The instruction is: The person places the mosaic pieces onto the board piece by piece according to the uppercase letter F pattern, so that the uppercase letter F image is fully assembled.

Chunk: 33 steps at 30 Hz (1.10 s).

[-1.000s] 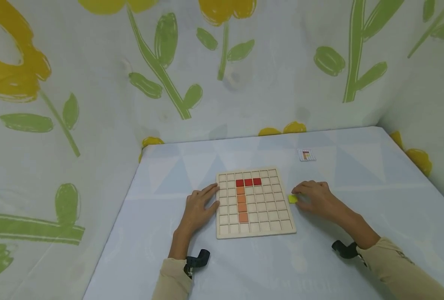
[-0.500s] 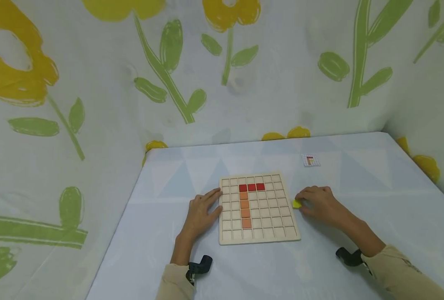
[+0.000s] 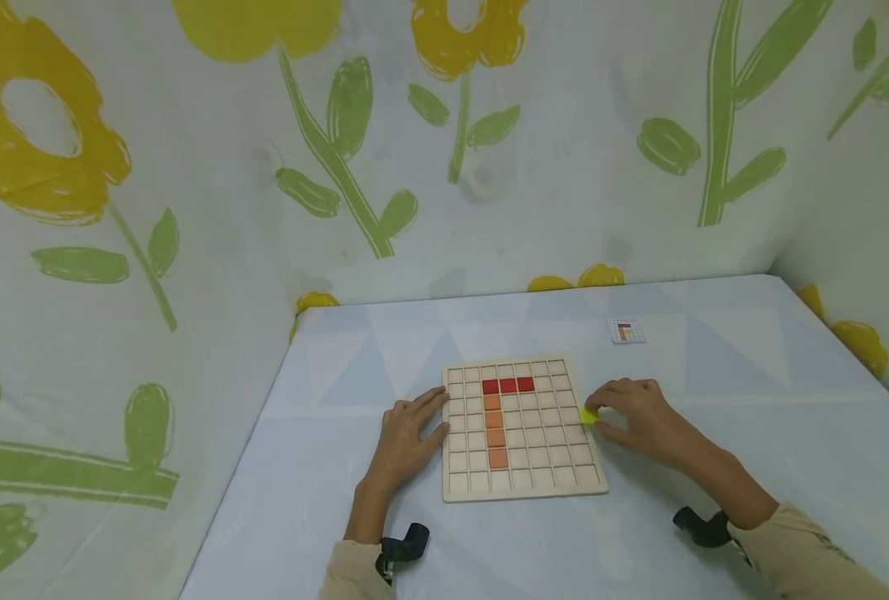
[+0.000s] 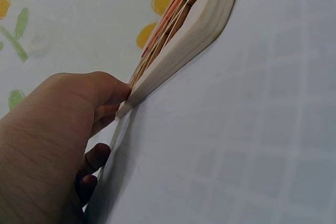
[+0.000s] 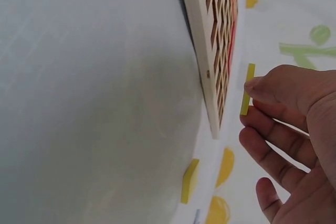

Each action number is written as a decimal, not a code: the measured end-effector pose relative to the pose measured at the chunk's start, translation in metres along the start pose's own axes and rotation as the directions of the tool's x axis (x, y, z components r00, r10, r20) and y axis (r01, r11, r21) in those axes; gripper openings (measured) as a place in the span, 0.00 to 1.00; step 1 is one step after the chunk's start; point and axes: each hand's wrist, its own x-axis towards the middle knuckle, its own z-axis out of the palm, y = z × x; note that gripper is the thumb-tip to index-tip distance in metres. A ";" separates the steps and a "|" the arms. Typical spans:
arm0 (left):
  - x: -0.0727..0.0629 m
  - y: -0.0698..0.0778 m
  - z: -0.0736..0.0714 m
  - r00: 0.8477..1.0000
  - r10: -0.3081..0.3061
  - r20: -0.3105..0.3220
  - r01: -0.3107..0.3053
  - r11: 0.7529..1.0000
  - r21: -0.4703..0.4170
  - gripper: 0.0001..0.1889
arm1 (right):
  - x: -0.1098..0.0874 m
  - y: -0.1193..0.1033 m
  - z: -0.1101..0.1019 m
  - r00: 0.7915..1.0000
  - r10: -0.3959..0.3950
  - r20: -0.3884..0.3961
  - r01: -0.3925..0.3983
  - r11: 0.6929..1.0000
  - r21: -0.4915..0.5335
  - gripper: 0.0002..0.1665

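A square wooden grid board [image 3: 549, 479] lies on the table, with a row of red tiles [image 3: 508, 385] and a column of orange tiles [image 3: 495, 437] set in its cells. My left hand [image 3: 407, 442] rests at the board's left edge, thumb and fingertips touching it. Beyond the right edge, my right hand [image 3: 642, 421] pinches a yellow tile [image 5: 249, 85] between thumb and fingers, raised above the table in the right wrist view. A second yellow tile [image 5: 190, 181] lies on the table there; in the head view I cannot make it out apart from the hand.
A small card [image 3: 626, 332] printed with a coloured grid pattern lies behind the board to the right. White flower-print fabric [image 3: 549, 183] stands along the table's back and sides. Each wrist wears a black camera mount [image 3: 407, 543].
My right hand has picked up the yellow tile and brought it slightly closer to the board's right edge. The left hand stays at the board; the head view has tilted up a little.
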 end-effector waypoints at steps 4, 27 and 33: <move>0.000 0.001 0.000 1.000 -0.009 -0.005 0.009 1.000 0.011 0.27 | 0.004 -0.003 0.003 1.000 -0.010 0.002 0.010 1.000 0.017 0.15; 0.000 -0.004 0.007 1.000 -0.001 -0.006 0.001 1.000 0.002 0.27 | 0.034 -0.029 0.017 0.994 -0.106 -0.005 0.106 0.994 0.004 0.15; 0.001 -0.005 0.005 1.000 0.011 -0.018 -0.011 1.000 0.011 0.26 | 0.041 -0.035 0.019 0.992 -0.126 0.002 0.126 0.992 0.019 0.15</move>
